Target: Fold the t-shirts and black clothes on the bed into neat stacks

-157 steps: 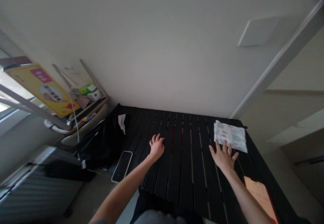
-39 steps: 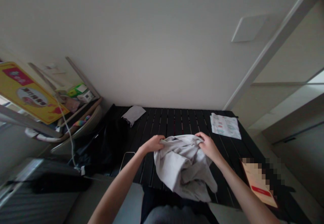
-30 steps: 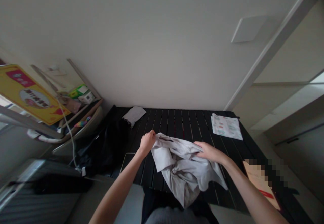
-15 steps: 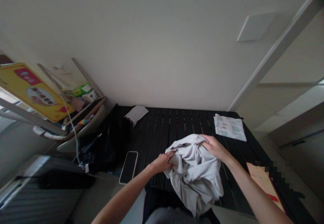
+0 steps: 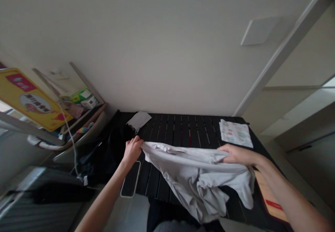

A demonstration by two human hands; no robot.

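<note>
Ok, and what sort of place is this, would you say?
Probably a room in a home: a black slatted table against a plain wall, a phone and a rumpled grey cloth suggest it.

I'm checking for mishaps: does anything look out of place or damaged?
The phone looks oddly placed: its near end sits at, perhaps over, the edge of the black table. Nothing looks spilled or damaged; the grey cloth in the left hand and right hand is merely rumpled.

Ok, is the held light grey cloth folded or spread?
Partly spread: left hand and right hand hold the cloth with its upper edge drawn straight; below, it droops creased.
</note>
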